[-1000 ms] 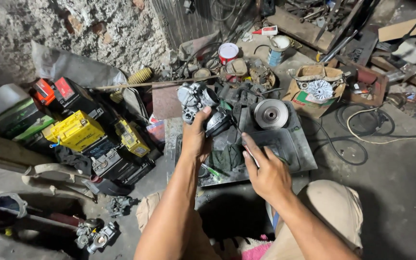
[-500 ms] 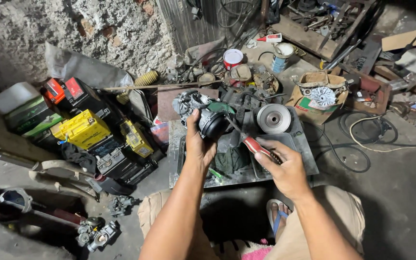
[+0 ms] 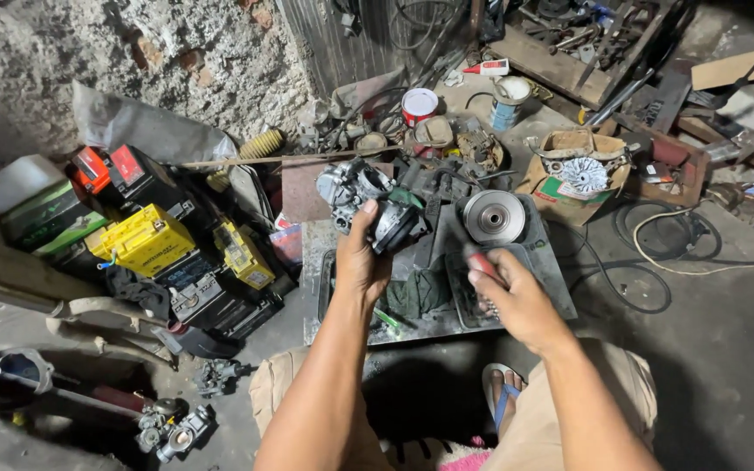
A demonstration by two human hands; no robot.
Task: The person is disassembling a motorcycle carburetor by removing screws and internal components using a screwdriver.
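Over the metal tray (image 3: 342,324) on the floor, the left hand (image 3: 361,262) is clamped around a grimy carburetor (image 3: 375,208), lifted clear, and the right hand (image 3: 517,296) pinches a red-handled tool (image 3: 482,262) just beside it, tip not yet on the part. Judging by that, the work looks barely begun. Tray holds a green rag (image 3: 419,292) and a round pulley (image 3: 494,216); the cardboard box (image 3: 547,179) beyond carries a white fan wheel (image 3: 584,174).
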